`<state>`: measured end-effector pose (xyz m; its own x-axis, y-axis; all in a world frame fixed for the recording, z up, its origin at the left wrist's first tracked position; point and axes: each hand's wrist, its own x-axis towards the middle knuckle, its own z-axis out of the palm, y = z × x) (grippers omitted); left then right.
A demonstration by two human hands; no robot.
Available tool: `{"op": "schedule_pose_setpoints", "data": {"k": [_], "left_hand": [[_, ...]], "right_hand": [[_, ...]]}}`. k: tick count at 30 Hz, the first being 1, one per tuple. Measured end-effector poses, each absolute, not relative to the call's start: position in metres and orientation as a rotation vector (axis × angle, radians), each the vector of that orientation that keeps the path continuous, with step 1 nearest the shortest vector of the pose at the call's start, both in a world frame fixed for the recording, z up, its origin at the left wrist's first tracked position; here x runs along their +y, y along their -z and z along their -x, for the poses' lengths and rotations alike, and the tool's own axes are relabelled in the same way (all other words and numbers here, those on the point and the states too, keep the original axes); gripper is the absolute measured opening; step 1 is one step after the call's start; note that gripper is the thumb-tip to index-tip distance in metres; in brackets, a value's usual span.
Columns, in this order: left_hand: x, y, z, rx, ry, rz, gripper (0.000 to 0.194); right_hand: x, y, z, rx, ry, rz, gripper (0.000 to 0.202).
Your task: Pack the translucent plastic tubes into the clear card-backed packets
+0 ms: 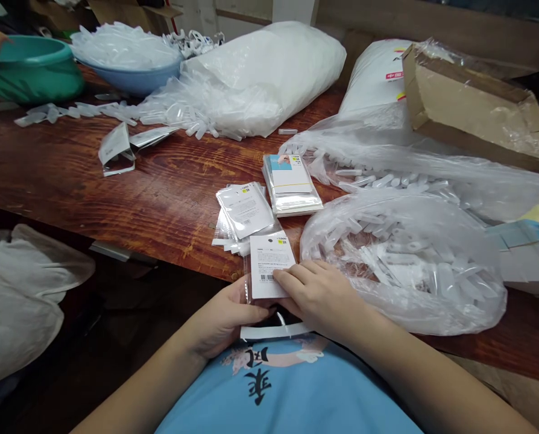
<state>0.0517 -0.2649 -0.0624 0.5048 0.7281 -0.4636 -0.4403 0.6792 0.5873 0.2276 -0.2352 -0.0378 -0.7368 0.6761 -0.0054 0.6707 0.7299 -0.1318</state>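
Left hand (226,316) grips a flat clear plastic packet with a white printed card (272,265) by its lower left side, thumb on top; right hand (324,298) curls its fingers over the card's lower right corner, its thumb hidden, so whether it closes from below cannot be told. The packet lies at the table's near edge, its end toward the person bearing a narrow white strip (274,333). Judgement: this one is in mid-handling, not yet set aside; whether that end is sealed is unclear. Just beyond, touching or nearly so, is an uneven pile of similar clear packets with white cards (246,208), and beside it a squared stack of clear packets with blue-and-white cards (292,184). Contents and count of both: not readable; the neat stack may be done units, the pile less certain. Right of the hands, along the near edge, a round open translucent bag (468,313) holds many small white plastic pieces; farther back, a long translucent bag (491,172) holds more. Toward the far edge, a light blue basin (154,77) is heaped with clear-white pieces. Judgement: loose stock remains plentiful, the work well short of finished.
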Motion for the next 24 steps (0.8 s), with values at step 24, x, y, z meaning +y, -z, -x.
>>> {"op": "schedule_pose_setpoints", "data": {"k": [24], "left_hand": [[-0.265, 0.036, -0.071, 0.787, -0.589, -0.432, 0.062]], "right_hand": [[-0.246, 0.023, -0.219, -2.721, -0.375, 1.299, 0.03]]}}
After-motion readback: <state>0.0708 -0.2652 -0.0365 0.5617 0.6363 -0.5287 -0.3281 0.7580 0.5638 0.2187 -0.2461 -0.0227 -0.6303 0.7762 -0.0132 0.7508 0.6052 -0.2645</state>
